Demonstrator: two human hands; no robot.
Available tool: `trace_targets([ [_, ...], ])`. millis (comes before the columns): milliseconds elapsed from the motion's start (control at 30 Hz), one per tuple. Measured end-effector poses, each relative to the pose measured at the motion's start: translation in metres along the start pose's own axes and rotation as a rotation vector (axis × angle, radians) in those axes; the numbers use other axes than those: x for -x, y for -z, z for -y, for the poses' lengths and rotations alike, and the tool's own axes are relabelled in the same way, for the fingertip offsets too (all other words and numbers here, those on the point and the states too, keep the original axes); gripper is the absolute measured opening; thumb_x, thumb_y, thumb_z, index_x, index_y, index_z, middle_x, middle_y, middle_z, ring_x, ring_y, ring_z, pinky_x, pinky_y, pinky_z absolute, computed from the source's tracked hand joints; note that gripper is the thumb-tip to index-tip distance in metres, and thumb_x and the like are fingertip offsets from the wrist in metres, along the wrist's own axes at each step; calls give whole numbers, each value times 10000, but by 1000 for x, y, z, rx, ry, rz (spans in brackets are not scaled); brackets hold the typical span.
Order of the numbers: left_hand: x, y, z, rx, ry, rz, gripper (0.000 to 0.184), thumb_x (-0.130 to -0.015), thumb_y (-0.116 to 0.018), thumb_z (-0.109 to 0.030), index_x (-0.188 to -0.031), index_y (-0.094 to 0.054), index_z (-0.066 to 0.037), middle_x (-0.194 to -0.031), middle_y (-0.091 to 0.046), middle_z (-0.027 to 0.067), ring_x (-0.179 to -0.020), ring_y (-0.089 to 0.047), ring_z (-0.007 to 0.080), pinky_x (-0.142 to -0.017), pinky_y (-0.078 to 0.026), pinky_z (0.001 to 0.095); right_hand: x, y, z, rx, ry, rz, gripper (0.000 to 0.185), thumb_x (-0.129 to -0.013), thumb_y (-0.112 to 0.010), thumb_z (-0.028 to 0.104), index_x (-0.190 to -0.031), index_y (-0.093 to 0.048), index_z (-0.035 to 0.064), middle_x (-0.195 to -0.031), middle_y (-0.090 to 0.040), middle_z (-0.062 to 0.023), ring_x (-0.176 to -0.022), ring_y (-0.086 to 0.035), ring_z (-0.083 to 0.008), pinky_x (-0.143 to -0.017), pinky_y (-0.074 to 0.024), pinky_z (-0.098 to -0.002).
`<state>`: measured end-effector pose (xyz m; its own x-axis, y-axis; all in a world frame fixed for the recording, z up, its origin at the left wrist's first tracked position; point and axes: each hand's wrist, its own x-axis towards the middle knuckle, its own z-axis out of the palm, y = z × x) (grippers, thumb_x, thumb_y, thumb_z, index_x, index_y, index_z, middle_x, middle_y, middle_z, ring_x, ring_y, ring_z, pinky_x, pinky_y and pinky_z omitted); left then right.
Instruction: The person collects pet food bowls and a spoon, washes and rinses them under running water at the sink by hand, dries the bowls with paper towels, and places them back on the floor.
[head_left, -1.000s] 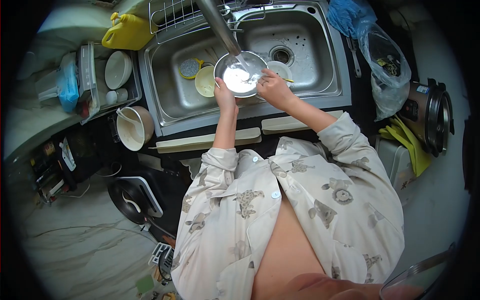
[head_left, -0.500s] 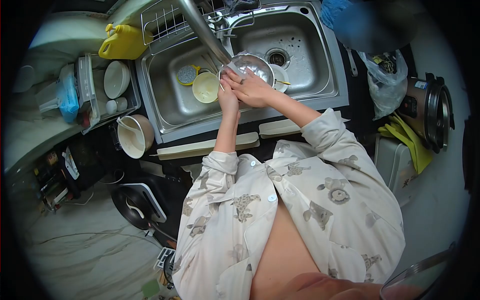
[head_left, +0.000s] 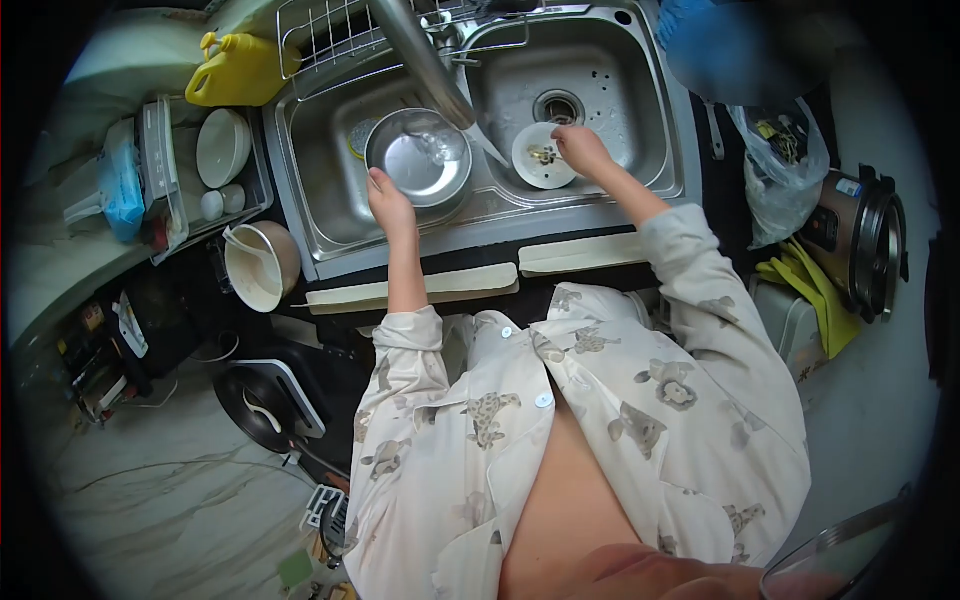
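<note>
My left hand (head_left: 393,207) grips the near-left rim of a round stainless steel bowl (head_left: 412,178) over the left sink basin. Its thumb lies on the rim and the other fingers are hidden beneath. The bowl has some water in its shiny inside. My right hand (head_left: 586,152) is closed at the right rim of a small white dish (head_left: 532,174) in the right basin, beside the drain. Yellowish and dark scraps lie on the dish. Water (head_left: 490,145) runs from the faucet (head_left: 420,65) between bowl and dish.
Behind the bowl, a grey scrubber (head_left: 362,136) is partly hidden. A wire rack (head_left: 330,40) stands behind the sink. To the left are a yellow jug (head_left: 240,72), a bin of white bowls (head_left: 222,148) and a pot (head_left: 285,262). A plastic bag (head_left: 775,185) hangs right.
My hands have moved apart from beneath the faucet. The left has carried the steel bowl leftward, covering the pale bowl; the right has let go of it and reached the white dish.
</note>
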<state>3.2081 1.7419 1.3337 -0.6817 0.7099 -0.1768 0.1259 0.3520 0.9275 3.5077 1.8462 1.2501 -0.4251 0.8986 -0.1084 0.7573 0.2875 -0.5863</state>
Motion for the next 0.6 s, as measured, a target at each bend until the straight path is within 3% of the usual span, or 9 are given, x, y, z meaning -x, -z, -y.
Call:
trace_targets([
  [67, 6, 8, -6, 11, 28, -10, 513, -984, -305, -389, -1110, -515, 62, -1037, -585, 166, -973, -545, 250, -875, -393, 336, -16, -34, -15, 127, -39, 142, 155, -756, -570, 74, -888, -645, 42, -899, -641, -166, -871, -606, -337, -763, -487, -417],
  [267, 26, 22, -8, 93, 75, -70, 546, -980, -304, -418, -1155, -481, 68, -1067, -566, 165, -1004, -517, 224, -903, -368, 318, -33, -112, -32, 228, -101, 114, 169, -761, -597, 198, -861, -658, 76, -907, -647, -160, -845, -625, -313, -745, -493, -405],
  [367, 28, 26, -3, 92, 108, -21, 561, -978, -297, -432, -1162, -478, 66, -1076, -561, 167, -1009, -514, 223, -907, -365, 317, -34, -114, -28, 102, -288, 172, 190, -744, -625, 232, -853, -665, 81, -903, -648, -163, -835, -627, -312, -742, -490, -399],
  [433, 27, 23, -1, 133, 121, -22, 568, -977, -293, -437, -1169, -471, 67, -1088, -555, 165, -1014, -511, 221, -911, -364, 315, -35, -99, -27, -43, -425, 395, 218, -698, -671, 255, -843, -662, 92, -867, -651, -160, -818, -628, -313, -738, -485, -399],
  [600, 27, 8, -8, 141, 101, 24, 566, -977, -297, -435, -1182, -464, 65, -1110, -547, 161, -1036, -506, 223, -919, -362, 314, -26, -117, -33, -16, -298, 346, 239, -655, -711, 255, -821, -654, 93, -822, -651, -154, -794, -624, -313, -724, -476, -395],
])
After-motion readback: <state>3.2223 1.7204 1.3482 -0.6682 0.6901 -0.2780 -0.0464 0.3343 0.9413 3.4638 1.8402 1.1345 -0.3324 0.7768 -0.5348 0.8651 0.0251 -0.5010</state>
